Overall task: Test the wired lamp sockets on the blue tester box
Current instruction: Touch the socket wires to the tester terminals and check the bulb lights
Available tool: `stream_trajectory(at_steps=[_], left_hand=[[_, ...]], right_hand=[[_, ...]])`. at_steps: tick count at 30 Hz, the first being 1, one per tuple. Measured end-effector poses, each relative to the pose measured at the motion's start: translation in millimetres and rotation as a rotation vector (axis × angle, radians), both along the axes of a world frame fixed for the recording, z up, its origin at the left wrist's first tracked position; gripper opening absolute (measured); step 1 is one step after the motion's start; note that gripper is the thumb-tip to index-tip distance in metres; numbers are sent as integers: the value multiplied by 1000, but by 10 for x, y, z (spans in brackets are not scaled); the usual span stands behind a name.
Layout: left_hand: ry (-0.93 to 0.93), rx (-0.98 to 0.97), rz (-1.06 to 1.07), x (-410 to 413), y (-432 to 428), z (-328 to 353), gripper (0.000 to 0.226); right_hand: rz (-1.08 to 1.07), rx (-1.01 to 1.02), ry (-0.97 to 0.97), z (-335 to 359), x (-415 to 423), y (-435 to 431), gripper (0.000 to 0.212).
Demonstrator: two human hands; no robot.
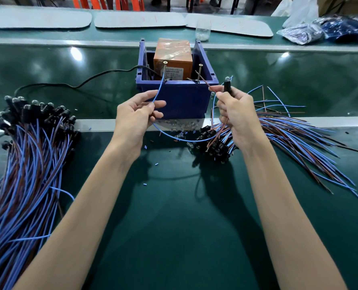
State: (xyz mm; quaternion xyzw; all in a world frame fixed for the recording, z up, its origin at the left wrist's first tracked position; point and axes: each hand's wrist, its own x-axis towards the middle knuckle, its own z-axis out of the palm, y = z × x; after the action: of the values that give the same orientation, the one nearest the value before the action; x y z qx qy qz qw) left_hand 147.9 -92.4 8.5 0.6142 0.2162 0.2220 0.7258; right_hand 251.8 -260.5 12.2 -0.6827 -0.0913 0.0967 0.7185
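Left hand (136, 114) pinches wire (160, 86) — right hand (234, 114) grips socket (226, 87).

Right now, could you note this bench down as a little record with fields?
Left hand: pinches blue wire, tip at left screw
Right hand: grips socket and brown wire, near right screw
Box: blue, behind hands
Piles: left pile, right pile
Bulb: lit or not, cannot tell
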Motion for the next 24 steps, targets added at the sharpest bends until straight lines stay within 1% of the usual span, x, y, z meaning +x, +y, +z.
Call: stream_trajectory(at_steps=[5, 10, 24], left_hand=[[9, -7, -5, 0, 2, 5, 33], [16, -23, -6, -11, -17, 26, 31], [58, -42, 13, -23, -28, 45, 26]], right_hand=[[-16, -3, 5, 14, 0, -4, 24], [-29, 3, 11, 0, -10, -7, 20], [-41, 5, 9, 22, -6, -38, 24]])
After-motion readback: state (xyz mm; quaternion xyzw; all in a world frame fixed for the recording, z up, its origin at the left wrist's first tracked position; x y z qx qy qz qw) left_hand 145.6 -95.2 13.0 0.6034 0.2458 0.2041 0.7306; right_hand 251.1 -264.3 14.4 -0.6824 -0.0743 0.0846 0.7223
